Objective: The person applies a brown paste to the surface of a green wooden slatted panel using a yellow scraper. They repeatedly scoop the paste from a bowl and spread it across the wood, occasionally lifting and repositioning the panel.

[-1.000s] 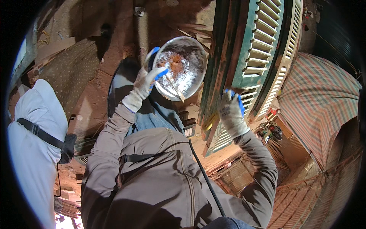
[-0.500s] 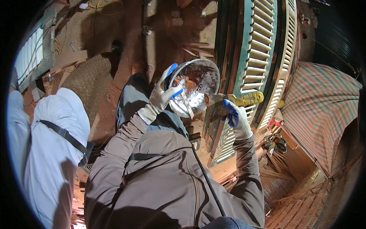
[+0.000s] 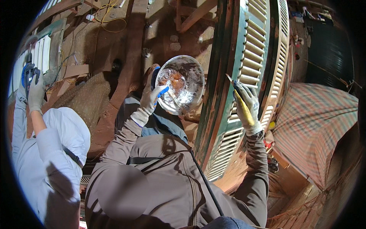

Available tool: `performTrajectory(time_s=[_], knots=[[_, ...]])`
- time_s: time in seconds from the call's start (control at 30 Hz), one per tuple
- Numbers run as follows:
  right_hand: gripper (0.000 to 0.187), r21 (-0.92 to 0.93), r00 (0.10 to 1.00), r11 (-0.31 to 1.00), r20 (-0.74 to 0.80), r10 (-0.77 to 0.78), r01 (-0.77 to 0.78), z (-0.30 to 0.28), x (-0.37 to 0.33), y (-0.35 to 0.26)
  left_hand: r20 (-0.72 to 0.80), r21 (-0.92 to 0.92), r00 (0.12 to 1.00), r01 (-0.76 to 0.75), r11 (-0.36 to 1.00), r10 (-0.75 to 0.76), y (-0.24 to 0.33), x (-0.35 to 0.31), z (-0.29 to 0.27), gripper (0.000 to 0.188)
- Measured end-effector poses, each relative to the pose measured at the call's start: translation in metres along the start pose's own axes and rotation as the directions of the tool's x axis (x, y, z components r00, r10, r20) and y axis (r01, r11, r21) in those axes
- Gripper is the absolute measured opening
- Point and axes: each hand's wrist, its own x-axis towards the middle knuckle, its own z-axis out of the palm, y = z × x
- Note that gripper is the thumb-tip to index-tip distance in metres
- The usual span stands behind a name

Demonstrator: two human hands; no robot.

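Observation:
My left hand [image 3: 151,98], in a white and blue work glove, grips the rim of a round metal pot [image 3: 196,82], thumb over the edge. Its inside is smeared with whitish and reddish-brown material. A thin pale stick [image 3: 175,100] leans inside, near my thumb. My right hand [image 3: 251,107], gloved alike, is closed round the yellow handle of a putty knife [image 3: 242,105], seen edge-on. Its blade points up and left, close over the louvered shutter [image 3: 254,51] with a green frame and pale slats. I cannot tell whether the blade touches the shutter.
A second louvered panel [image 3: 280,61] stands right of the first. At far right hangs a striped tarp [image 3: 316,126]. On the left a co-worker in pale clothing [image 3: 57,149] holds a blue power tool [image 3: 27,76] at another panel. A yellow cord [image 3: 110,19] lies on the floor.
My right hand with the putty knife has moved away from the pot, up and right over the shutter, turning the blade upward. The pot has shifted slightly left. The co-worker's gloved hand and tool have appeared.

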Motion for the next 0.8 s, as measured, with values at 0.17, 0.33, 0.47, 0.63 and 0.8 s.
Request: performTrajectory(time_s=[0.17,0.33,0.47,0.63,0.8], knots=[[0.045,-0.377,0.963,0.888,0.145,-0.226,0.265,-0.01,0.074,0.053,-0.118,-0.123,0.992,-0.053,0.991,0.038,0.013,0.053,0.022,0.063],[0.046,-0.366,0.916,0.84,0.167,-0.366,0.402,-0.013,0.136,0.108,-0.194,-0.13,0.981,-0.039,0.991,0.013,0.0,0.102,0.026,0.058],[0.045,-0.417,0.897,0.794,0.207,-0.39,0.441,-0.026,0.19,0.134,-0.238,0.001,0.959,-0.158,0.987,0.154,-0.011,0.137,0.019,0.032],[0.045,-0.521,0.86,0.686,0.26,-0.439,0.508,-0.024,0.249,0.162,-0.289,-0.069,0.952,-0.126,0.99,0.101,-0.017,0.169,0.013,0.039],[0.049,-0.559,0.784,0.554,0.374,-0.495,0.616,0.001,0.295,0.183,-0.319,-0.176,0.948,-0.052,0.983,-0.007,0.01,0.212,0.025,0.046]])
